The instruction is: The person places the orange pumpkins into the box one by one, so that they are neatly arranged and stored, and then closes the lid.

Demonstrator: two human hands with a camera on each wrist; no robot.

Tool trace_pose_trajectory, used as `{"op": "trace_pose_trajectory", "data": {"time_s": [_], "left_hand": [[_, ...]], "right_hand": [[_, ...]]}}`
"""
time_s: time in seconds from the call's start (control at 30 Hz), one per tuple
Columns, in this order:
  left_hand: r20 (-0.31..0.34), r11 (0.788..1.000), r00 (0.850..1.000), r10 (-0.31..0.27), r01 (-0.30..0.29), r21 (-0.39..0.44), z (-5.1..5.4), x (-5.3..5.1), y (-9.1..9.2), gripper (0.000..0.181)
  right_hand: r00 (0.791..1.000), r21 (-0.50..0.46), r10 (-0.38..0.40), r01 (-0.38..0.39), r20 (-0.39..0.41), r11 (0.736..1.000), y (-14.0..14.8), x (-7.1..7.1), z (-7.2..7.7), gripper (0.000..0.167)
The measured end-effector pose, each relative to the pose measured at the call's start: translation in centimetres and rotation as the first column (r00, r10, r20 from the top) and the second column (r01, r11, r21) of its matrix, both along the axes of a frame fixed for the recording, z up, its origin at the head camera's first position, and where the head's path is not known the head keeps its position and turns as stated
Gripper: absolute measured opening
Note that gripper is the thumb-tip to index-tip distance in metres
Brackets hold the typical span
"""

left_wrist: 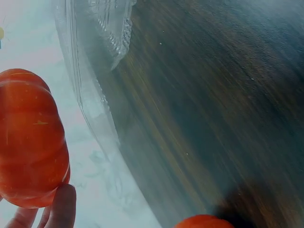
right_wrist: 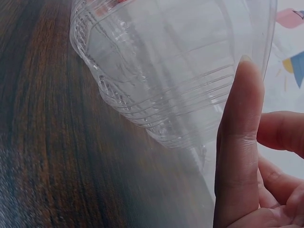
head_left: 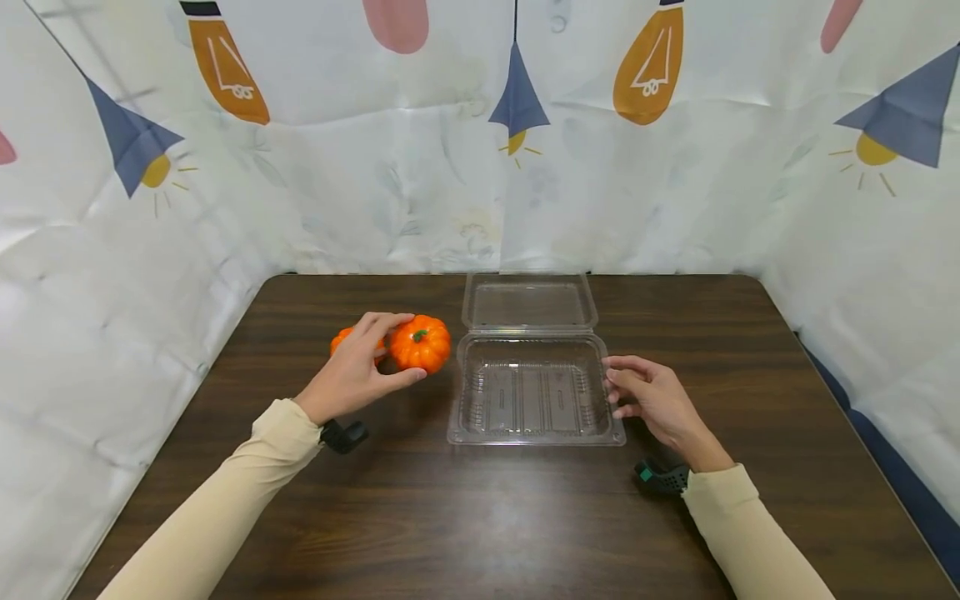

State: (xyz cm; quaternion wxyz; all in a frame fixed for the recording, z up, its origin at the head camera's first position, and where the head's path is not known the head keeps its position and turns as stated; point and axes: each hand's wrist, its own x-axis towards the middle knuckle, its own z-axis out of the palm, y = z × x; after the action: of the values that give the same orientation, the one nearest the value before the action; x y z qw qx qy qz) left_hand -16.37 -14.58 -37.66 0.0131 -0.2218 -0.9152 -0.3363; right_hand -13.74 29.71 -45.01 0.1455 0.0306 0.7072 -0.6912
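Note:
My left hand [head_left: 352, 375] grips an orange pumpkin [head_left: 420, 343] between thumb and fingers, just left of a clear plastic container [head_left: 525, 400]. That same pumpkin [left_wrist: 31, 137] fills the left side of the left wrist view, held off the table. A second orange pumpkin [head_left: 341, 338] lies on the table, partly hidden behind the left hand. The container stands with its lid [head_left: 529, 302] laid back, away from me. At the container's right edge, my right hand [head_left: 660, 404] pinches the rim with thumb and fingers; the right wrist view shows the fingers [right_wrist: 240, 142] beside the clear wall.
The dark wooden table [head_left: 480, 533] extends around the container on all sides. Behind it and at both sides hangs a white curtain [head_left: 337, 192] printed with lamps and bulbs. Dark blue fabric [head_left: 900, 475] shows past the table's right edge.

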Motion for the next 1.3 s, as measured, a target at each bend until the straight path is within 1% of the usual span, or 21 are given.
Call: {"op": "trace_pose_trajectory", "data": {"time_s": [0.2,0.33,0.5,0.77,0.9,1.3], "left_hand": [[0.015,0.999,0.999,-0.04,0.04,0.008,0.3,-0.5,1.5,0.077],[0.008,0.998,0.998,-0.067,0.067,0.01,0.1,-0.6,2.2,0.077],[-0.01,0.996,0.996,-0.084,0.084,-0.011,0.0,-0.9,2.9,0.077],[-0.037,0.993,0.994,-0.1,0.098,-0.062,0.5,-1.2,4.0,0.077],[-0.057,0.991,0.992,-0.11,0.105,-0.084,0.5,-1.4,4.4,0.076],[-0.058,0.987,0.988,-0.146,0.142,-0.07,0.7,-2.1,5.6,0.075]], "right_hand": [[1.0,-0.004,-0.002,0.002,-0.008,1.0,0.0,-0.1,0.0,0.049],[1.0,0.0,-0.004,0.004,-0.012,1.0,0.0,-0.1,0.1,0.049],[1.0,-0.006,0.002,-0.002,-0.019,1.0,-0.1,0.0,0.0,0.049],[1.0,-0.016,0.0,0.0,-0.016,1.0,-0.1,0.0,-0.3,0.048],[1.0,-0.012,0.003,-0.004,-0.016,1.0,-0.1,0.0,-0.3,0.049],[1.0,0.005,-0.003,0.003,-0.012,1.0,-0.3,-0.1,0.1,0.046]]}}
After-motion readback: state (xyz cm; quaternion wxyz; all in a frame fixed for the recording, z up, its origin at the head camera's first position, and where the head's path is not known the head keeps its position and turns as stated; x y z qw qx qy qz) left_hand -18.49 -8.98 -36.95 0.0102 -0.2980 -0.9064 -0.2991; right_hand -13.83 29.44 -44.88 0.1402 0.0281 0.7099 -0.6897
